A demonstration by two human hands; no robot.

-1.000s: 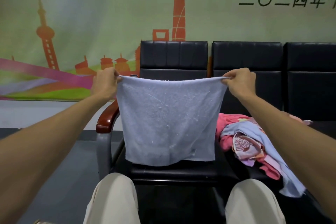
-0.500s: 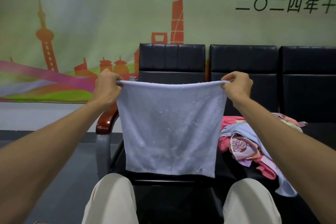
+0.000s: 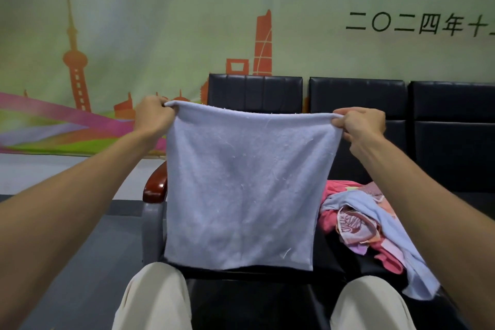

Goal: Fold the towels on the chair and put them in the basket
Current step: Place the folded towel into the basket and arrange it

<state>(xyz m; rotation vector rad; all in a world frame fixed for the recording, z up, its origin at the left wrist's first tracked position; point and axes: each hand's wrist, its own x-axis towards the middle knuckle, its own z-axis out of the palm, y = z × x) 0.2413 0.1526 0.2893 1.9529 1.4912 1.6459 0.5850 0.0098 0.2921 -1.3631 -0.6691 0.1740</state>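
Note:
A pale blue towel (image 3: 243, 185) hangs flat in the air in front of a black chair (image 3: 255, 92). My left hand (image 3: 152, 115) pinches its top left corner and my right hand (image 3: 360, 123) pinches its top right corner, with the top edge stretched between them. The towel's lower edge hangs just above the chair seat. A heap of other towels (image 3: 359, 225), pink, patterned and pale blue, lies on the seat to the right. No basket is in view.
The black chair has a red-brown armrest (image 3: 155, 187) on its left and stands in a row with two more black chairs (image 3: 452, 126). A printed banner (image 3: 107, 35) covers the wall behind. My knees (image 3: 158, 295) show at the bottom, over grey floor (image 3: 88, 249).
Both hands have lifted the towel a little higher, so its lower edge has come off the seat. The view has tilted upward, showing more of the banner.

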